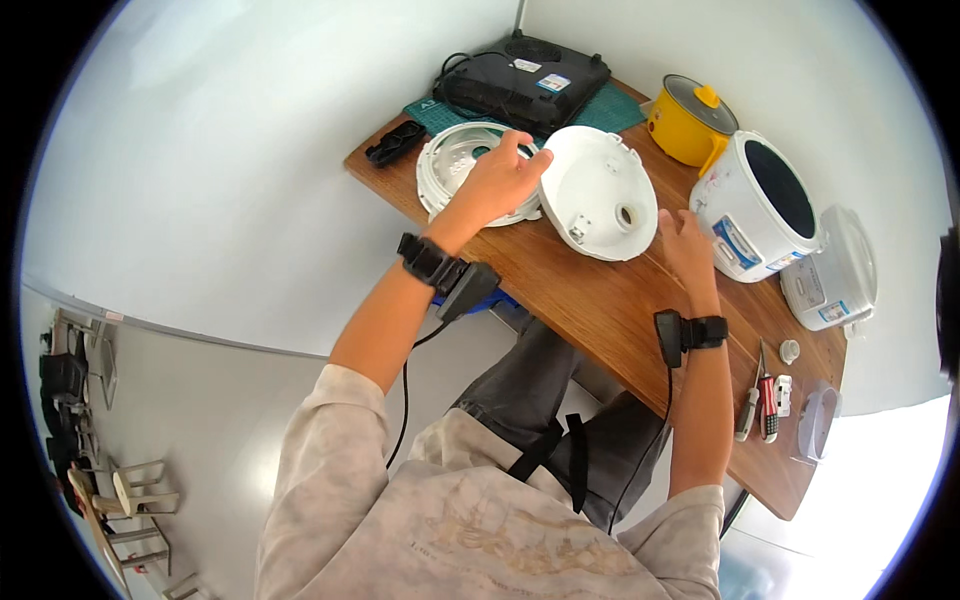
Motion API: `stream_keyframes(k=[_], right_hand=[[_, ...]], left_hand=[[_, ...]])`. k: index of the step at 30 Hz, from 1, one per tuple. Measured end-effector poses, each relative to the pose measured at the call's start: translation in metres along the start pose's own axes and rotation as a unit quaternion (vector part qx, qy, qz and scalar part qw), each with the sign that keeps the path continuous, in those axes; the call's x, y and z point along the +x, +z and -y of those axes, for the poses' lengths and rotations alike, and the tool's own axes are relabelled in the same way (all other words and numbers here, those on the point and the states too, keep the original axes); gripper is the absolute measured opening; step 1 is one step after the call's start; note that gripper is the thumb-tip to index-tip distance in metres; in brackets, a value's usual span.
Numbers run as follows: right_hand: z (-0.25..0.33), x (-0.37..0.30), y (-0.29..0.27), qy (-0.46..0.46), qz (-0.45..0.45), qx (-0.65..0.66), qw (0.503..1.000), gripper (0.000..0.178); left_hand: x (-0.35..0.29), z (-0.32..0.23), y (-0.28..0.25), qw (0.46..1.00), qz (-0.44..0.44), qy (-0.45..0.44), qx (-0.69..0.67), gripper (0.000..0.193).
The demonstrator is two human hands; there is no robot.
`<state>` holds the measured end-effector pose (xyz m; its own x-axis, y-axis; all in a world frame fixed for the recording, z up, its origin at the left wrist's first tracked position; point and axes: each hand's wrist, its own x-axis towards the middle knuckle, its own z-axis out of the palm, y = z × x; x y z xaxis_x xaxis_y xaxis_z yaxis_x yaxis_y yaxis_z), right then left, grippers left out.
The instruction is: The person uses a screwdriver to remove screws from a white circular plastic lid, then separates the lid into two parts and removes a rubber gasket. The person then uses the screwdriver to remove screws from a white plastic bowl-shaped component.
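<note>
A round white plastic rice cooker lid shell (598, 200) is tilted above the wooden table, its hollow inner side with a round hole facing me. My left hand (500, 182) has its thumb and fingers at the shell's left rim. On the opposite side, the fingertips of my right hand (687, 250) meet the right rim; their exact contact is partly hidden. Behind my left hand lies another white lid part (432, 178), ring-shaped with a clear middle. To the right of my right hand stands the white rice cooker body (728, 210), its dark opening uncovered.
A black appliance (500, 85) with a cord sits on a green cutting mat (612, 110) at the back. Near it are a yellow pot (675, 130) and a black plastic piece (395, 143). Rightward stand another white appliance (815, 285), screwdrivers (767, 405) and a clear tray (818, 420).
</note>
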<state>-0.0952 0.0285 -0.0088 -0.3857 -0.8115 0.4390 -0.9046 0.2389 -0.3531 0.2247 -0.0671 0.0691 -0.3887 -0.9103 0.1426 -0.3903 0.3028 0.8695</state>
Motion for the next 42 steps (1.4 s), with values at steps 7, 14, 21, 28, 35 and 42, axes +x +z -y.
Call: stream_keyframes(k=[7, 14, 21, 28, 35, 42], right_hand=[[0.051, -0.014, -0.018, 0.150, 0.259, 0.259, 0.918, 0.031], [0.046, -0.045, -0.070, 0.132, 0.208, 0.288, 0.925, 0.038], [0.014, -0.117, -0.153, 0.144, 0.155, 0.232, 0.949, 0.043], [-0.033, -0.178, -0.202, 0.241, 0.100, 0.195, 0.946, 0.046], [-0.057, -0.202, -0.194, 0.223, 0.043, 0.103, 0.968, 0.045], [-0.055, -0.202, -0.200, 0.230, 0.026, 0.121, 0.965, 0.040]], left_hand=[[0.007, 0.009, 0.020, 0.988, 0.106, -0.085, -0.075, 0.061], [-0.038, -0.007, 0.029, 0.978, 0.123, -0.109, -0.125, 0.055], [-0.075, -0.026, 0.060, 0.952, 0.221, -0.132, -0.166, 0.061], [-0.082, -0.058, 0.131, 0.921, 0.346, -0.071, -0.166, 0.063], [-0.078, -0.063, 0.166, 0.914, 0.381, -0.063, -0.123, 0.059], [-0.038, -0.078, 0.166, 0.899, 0.426, -0.073, -0.073, 0.060]])
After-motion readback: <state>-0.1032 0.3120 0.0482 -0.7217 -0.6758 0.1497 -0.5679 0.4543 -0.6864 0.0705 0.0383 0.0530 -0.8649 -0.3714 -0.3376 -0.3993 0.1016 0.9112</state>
